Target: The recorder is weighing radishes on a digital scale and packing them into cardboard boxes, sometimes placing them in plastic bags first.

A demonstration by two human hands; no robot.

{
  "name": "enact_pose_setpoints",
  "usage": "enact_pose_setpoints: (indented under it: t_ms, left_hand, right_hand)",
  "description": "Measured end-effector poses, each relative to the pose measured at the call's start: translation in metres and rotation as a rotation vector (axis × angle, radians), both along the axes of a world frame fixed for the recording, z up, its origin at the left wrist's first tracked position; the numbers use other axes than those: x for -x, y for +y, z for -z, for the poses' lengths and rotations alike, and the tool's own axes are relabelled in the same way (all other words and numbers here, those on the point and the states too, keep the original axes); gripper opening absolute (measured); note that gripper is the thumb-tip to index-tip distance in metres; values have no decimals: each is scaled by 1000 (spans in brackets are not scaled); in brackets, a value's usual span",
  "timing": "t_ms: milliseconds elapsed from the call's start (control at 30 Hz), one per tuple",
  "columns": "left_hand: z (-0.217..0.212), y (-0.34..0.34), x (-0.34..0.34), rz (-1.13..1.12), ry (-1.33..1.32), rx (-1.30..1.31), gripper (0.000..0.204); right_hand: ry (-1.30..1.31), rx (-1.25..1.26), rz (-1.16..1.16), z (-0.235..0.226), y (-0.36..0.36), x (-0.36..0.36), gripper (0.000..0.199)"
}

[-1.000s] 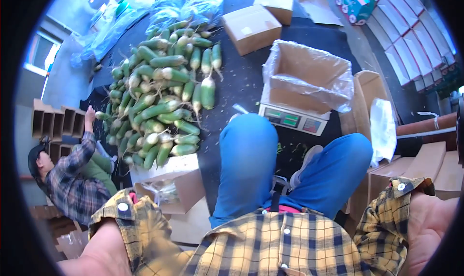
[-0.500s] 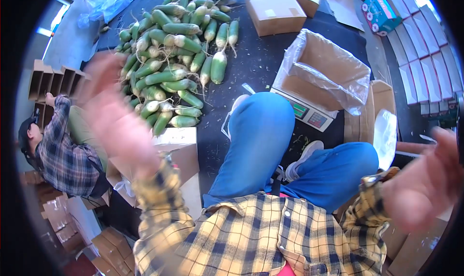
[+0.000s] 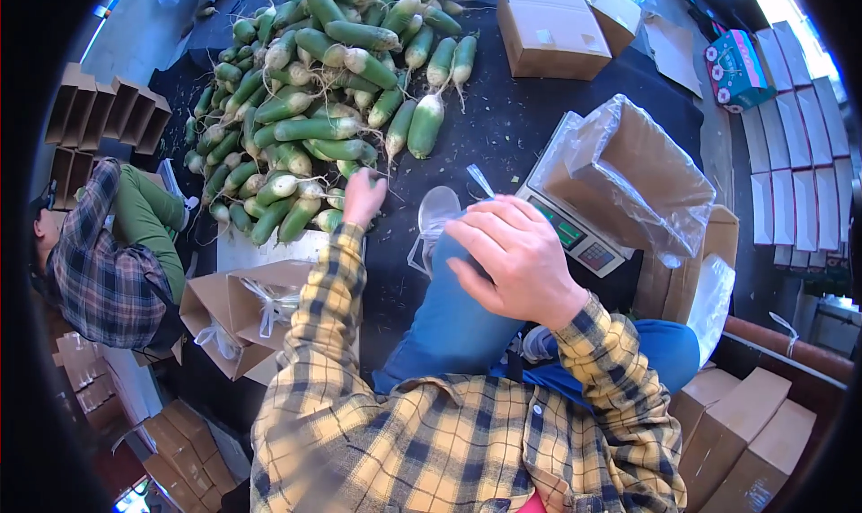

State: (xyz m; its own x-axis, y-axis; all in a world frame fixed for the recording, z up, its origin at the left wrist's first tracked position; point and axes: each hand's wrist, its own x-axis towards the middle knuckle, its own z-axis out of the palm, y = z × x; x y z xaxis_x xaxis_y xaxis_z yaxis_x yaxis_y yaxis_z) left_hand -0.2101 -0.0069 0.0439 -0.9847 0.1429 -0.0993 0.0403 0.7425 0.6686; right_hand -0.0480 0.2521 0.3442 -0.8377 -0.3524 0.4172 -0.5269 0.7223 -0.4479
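Observation:
A large pile of green radishes [image 3: 296,128] with pale root ends lies on the dark ground ahead and to the left. My left hand [image 3: 365,199] is at its near right edge, fingers curled round the end of a green radish [image 3: 352,166]; the fingertips are partly hidden. My right hand [image 3: 525,260] is palm down over my bent left knee, holding nothing, its fingers slightly bent and apart. Just beyond it stands a digital scale [image 3: 588,251] bearing a tilted-looking cardboard box [image 3: 633,167] lined with clear plastic.
Open cartons [image 3: 238,311] stand to my left, and closed boxes [image 3: 552,32] stand at the far side. A co-worker [image 3: 108,261] in a plaid shirt sits at the left by upright cartons [image 3: 103,109]. Stacked white boxes [image 3: 795,172] line the right, with brown cartons [image 3: 741,423] nearer me.
Both hands have come inward from wide apart. My left hand has reached the radish pile; my right hand has moved left over my knee. The view has shifted slightly.

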Motion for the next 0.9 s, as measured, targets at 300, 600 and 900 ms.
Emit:
enact_pose_setpoints:
  t_ms: [300,600,900]
  left_hand:
    - [57,-81,149,8,297,943,21]
    - [86,-104,232,208,210,1219,36]
    - [27,-49,173,58,-194,644,68]
  right_hand:
    - [48,159,7,18,-9,29,22]
    - [-37,225,-35,23,-23,53,18]
    - [20,247,-50,20,-41,49,20]
